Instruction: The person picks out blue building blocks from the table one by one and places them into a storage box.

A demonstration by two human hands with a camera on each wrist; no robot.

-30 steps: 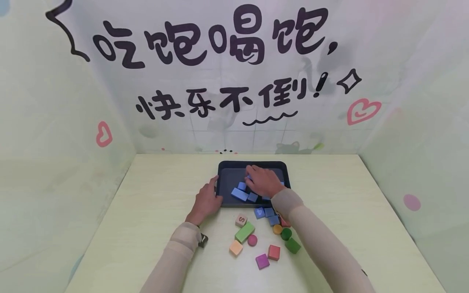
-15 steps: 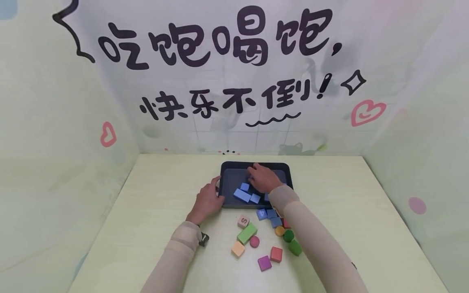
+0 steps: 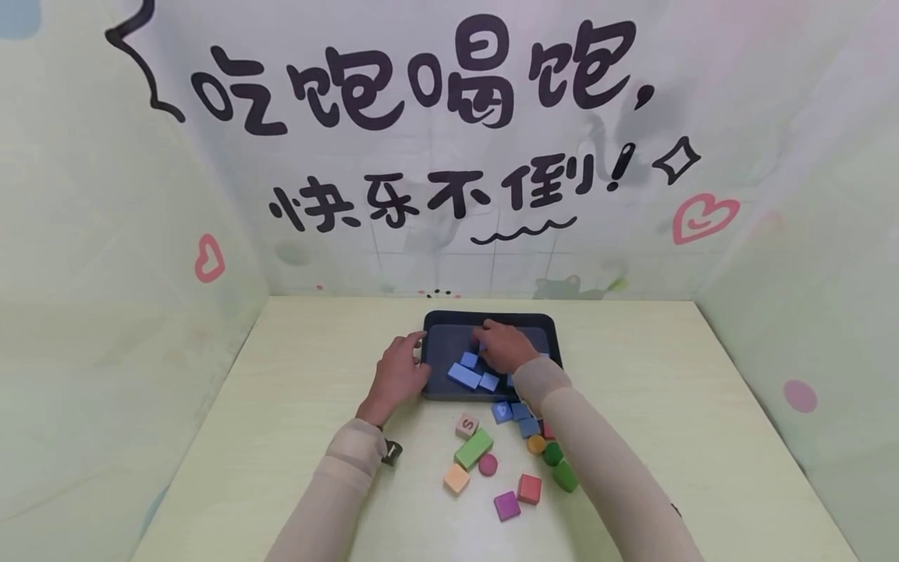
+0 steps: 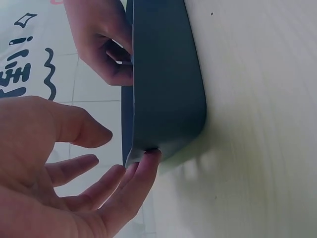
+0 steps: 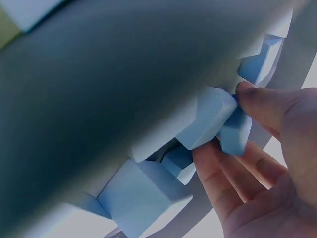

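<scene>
The right hand (image 3: pixel 506 346) reaches into the black tray (image 3: pixel 449 339), its thumb and fingers drawn together on a small blue block (image 5: pixel 235 131), which they appear to pinch. The left hand (image 3: pixel 399 371) is loosely spread at the tray's left side, a fingertip touching the outer wall, the thumb apart from the rim, gripping nothing. Good placement probably means setting the block flat, then parting the fingers narrowly so neighbours like the long blue block (image 3: pixel 464 375) aren't knocked. Firmer left-hand bracing might prevent sliding.
</scene>
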